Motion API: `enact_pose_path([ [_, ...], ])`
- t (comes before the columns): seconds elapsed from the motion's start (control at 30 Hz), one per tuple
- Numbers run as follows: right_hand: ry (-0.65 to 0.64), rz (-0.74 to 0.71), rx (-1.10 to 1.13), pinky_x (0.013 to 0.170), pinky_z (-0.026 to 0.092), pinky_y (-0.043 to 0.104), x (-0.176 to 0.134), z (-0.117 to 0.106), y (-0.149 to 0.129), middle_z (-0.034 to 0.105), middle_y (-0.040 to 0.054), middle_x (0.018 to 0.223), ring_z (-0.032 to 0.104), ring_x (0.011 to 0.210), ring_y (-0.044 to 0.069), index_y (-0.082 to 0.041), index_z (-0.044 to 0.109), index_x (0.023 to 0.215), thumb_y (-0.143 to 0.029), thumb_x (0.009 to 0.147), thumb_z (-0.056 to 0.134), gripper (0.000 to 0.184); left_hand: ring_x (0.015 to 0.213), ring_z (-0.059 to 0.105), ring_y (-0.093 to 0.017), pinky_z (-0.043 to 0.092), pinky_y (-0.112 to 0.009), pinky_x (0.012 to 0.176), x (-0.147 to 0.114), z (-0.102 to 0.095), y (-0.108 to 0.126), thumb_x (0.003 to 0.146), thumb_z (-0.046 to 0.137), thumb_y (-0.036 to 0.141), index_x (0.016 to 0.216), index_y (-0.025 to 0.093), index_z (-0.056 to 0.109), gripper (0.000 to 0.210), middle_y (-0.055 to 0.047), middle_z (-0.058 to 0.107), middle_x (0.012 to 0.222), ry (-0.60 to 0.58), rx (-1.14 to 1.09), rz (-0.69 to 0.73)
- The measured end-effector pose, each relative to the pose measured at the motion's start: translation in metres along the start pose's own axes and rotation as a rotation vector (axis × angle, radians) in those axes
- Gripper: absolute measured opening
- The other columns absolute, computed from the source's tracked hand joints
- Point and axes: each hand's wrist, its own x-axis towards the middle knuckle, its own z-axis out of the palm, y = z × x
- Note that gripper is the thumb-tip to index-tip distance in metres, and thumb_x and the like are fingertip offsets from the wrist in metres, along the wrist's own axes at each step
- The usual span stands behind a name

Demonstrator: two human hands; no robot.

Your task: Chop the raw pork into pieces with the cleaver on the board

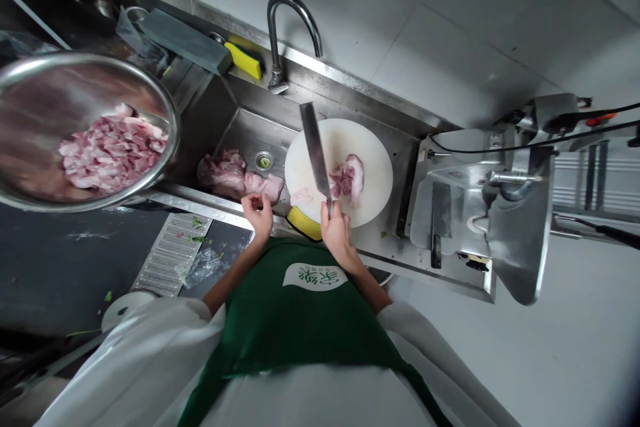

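Observation:
My right hand (337, 232) is wrapped round the handle of a cleaver (313, 145), its broad blade pointing away over the round white cutting board (377, 197). Just right of the blade, a chunk of raw meat (356, 177) with a pale fatty edge lies on the board. A thin pale scrap (301, 196) sits near the board's left edge. My left hand (259, 219) is closed, fingers curled together, at the near edge of larger raw meat pieces (225, 173) in the sink. What its fingers hold, if anything, is hidden.
A steel bowl (173, 127) of cut meat stands at left. Behind the sink (255, 123) rise a curved faucet (273, 27), a grey sharpening stone (185, 40) and a yellow-handled tool (243, 60). A metal slicer (517, 233) with another knife (441, 213) on it is at right.

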Motion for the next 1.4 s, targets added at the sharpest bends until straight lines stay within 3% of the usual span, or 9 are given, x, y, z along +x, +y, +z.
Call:
enact_pose_path([
  [0.07,-0.119,-0.005,-0.039,0.078,0.047,0.031,0.004,0.019,-0.009,0.077,0.0154,0.099,0.073,0.091,0.027,-0.014,0.061,0.122,-0.042,0.111,0.031,0.043,0.081,0.057,-0.016,0.051,-0.03,0.076,-0.005,0.004,-0.003,0.093,0.062,0.035,0.089,0.02,0.059,0.016,-0.003,0.057,0.088,-0.092,-0.015,-0.024],
  [0.13,-0.202,-0.007,-0.064,0.078,0.049,0.031,0.011,0.035,-0.01,0.077,0.0156,0.1,0.073,0.092,0.027,-0.014,0.062,0.121,-0.041,0.111,0.033,0.042,0.08,0.059,-0.016,0.052,-0.029,0.075,-0.011,0.013,-0.002,0.091,0.064,0.038,0.091,0.02,0.062,0.018,-0.004,0.06,0.09,-0.286,-0.056,-0.036],
  [0.23,-0.21,-0.014,-0.059,0.082,0.05,0.032,0.022,0.045,-0.002,0.076,0.0154,0.103,0.073,0.096,0.027,-0.015,0.063,0.121,-0.043,0.11,0.032,0.043,0.076,0.061,-0.015,0.054,-0.03,0.072,-0.016,0.029,0.002,0.086,0.07,0.04,0.098,0.02,0.066,0.024,-0.005,0.064,0.096,-0.495,-0.085,-0.037],
  [0.5,-0.304,0.019,-0.067,0.086,0.048,0.032,0.002,0.026,0.023,0.076,0.0148,0.108,0.072,0.1,0.026,-0.017,0.059,0.128,-0.044,0.11,0.034,0.041,0.071,0.06,-0.019,0.051,-0.035,0.073,0.0,0.041,0.015,0.084,0.06,0.026,0.081,0.019,0.066,0.01,-0.006,0.066,0.084,-0.602,0.166,0.095],
  [0.9,-0.467,0.084,-0.053,0.077,0.042,0.029,-0.066,0.007,0.1,0.075,0.0127,0.104,0.07,0.093,0.025,-0.017,0.062,0.119,-0.047,0.11,0.036,0.04,0.072,0.065,-0.021,0.054,-0.036,0.076,0.014,0.05,0.014,0.081,0.062,0.021,0.078,0.017,0.069,0.009,-0.007,0.07,0.078,-0.552,0.211,0.065],
  [1.07,-0.447,0.078,-0.036,0.073,0.037,0.028,-0.076,0.003,0.118,0.075,0.0114,0.098,0.069,0.088,0.023,-0.018,0.063,0.114,-0.05,0.109,0.04,0.04,0.067,0.062,-0.019,0.053,-0.034,0.071,0.023,0.058,0.017,0.079,0.062,0.019,0.081,0.018,0.067,0.006,-0.004,0.068,0.074,-0.486,0.206,-0.008],
  [1.23,-0.304,0.191,0.104,0.072,0.036,0.028,-0.075,0.001,0.141,0.074,0.0112,0.096,0.067,0.087,0.021,-0.018,0.066,0.1,-0.044,0.106,0.044,0.035,0.068,0.062,-0.018,0.053,-0.032,0.07,0.038,0.071,0.027,0.083,0.058,0.021,0.083,0.018,0.066,0.008,-0.004,0.068,0.076,-0.441,0.192,0.024],
  [1.3,-0.226,0.234,0.217,0.071,0.036,0.027,-0.078,0.001,0.152,0.073,0.0095,0.09,0.064,0.082,0.02,-0.019,0.065,0.091,-0.044,0.104,0.045,0.034,0.068,0.062,-0.018,0.053,-0.032,0.069,0.041,0.08,0.037,0.085,0.06,0.026,0.085,0.018,0.067,0.011,-0.005,0.069,0.078,-0.526,0.171,0.053],
  [1.4,-0.082,0.288,0.407,0.069,0.038,0.027,-0.089,0.002,0.167,0.069,0.0058,0.079,0.06,0.074,0.018,-0.021,0.061,0.08,-0.047,0.1,0.047,0.036,0.075,0.065,-0.022,0.054,-0.035,0.074,0.04,0.102,0.059,0.081,0.075,0.038,0.081,0.019,0.07,0.019,-0.006,0.071,0.082,-0.828,0.157,0.172],
])
